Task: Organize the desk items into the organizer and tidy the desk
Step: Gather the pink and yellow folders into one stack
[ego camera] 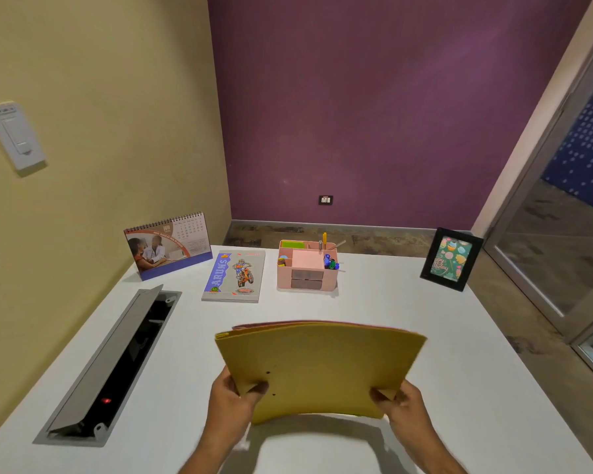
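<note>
I am holding a stack of yellow folders [319, 367] up over the near middle of the white table [425, 336], my left hand [235, 396] pinching its lower left corner and my right hand [399, 403] pinching the lower right. Farther back, the pink organizer [307, 268] is sitting with pens in it, a notebook [235, 276] lying just left of it and a desk calendar [168, 246] standing beyond that.
</note>
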Demonstrator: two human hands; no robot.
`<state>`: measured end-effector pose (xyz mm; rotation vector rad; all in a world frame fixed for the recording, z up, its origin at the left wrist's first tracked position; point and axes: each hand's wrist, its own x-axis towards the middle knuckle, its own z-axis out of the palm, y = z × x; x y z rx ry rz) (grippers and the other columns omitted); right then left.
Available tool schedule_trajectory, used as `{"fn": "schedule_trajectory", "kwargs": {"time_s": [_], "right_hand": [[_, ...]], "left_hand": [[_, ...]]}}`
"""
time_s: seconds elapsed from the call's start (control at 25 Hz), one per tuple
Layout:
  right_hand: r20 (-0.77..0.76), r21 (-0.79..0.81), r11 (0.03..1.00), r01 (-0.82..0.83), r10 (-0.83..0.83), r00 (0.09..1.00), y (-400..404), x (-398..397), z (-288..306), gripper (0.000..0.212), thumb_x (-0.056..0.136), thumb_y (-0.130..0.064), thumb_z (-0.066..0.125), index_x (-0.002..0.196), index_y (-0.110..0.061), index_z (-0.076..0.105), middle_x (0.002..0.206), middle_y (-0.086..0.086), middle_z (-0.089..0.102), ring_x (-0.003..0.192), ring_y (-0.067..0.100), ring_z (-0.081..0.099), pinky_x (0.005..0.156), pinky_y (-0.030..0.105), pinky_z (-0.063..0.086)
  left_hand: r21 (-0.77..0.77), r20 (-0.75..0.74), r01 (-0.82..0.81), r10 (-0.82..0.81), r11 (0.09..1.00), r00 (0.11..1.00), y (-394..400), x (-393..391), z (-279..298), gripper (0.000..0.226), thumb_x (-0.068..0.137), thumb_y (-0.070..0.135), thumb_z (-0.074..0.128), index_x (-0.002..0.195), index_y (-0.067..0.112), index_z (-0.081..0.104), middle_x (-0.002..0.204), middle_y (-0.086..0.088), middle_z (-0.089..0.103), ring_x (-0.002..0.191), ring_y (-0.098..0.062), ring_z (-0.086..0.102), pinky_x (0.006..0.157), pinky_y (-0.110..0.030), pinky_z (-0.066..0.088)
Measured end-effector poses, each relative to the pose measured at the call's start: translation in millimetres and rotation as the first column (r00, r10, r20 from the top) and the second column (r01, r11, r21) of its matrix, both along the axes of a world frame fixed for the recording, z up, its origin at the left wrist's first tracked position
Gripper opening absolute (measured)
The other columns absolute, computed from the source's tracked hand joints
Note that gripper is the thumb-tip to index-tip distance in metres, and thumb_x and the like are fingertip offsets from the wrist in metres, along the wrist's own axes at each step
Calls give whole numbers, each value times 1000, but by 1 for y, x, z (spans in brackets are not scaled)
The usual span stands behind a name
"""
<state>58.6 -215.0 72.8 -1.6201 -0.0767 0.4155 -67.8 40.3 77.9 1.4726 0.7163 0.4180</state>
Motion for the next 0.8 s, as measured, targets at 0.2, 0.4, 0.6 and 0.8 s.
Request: {"fn": "schedule_trajectory", "kwargs": {"time_s": [0.2,0.4,0.6,0.8], "right_hand": [[-41,-120,993,14,-19,999,-1,6,-19,24,83,7,67,93,-15,66,89,-2,77,82,15,72,72,27,53],[12,-353,935,-9,14,1000,-4,11,-39,15,80,-5,73,91,-14,70,81,-8,75,82,17,71,68,27,53],[-1,-535,844,-40,47,999,-3,6,-47,6,80,-15,71,80,-16,65,70,-7,67,70,16,64,62,25,50],[-28,-426,904,34,-51,998,-8,14,-49,17,88,-5,63,93,-20,59,85,2,66,72,8,59,47,4,43]], "left_hand": [[29,-89,94,-91,995,992,-8,5,-7,47,75,1,79,114,17,58,106,-1,70,100,-21,64,90,-39,53],[73,-236,127,-107,989,966,-6,7,-21,46,78,3,76,114,22,54,105,4,66,101,-23,61,96,-39,49],[189,-382,175,-92,966,920,-2,8,-40,32,76,5,76,100,17,59,91,-2,69,91,-26,64,81,-31,49],[212,-328,224,-147,951,933,-9,25,-36,31,84,6,68,109,22,60,96,4,70,90,-16,65,78,-25,51]]}}
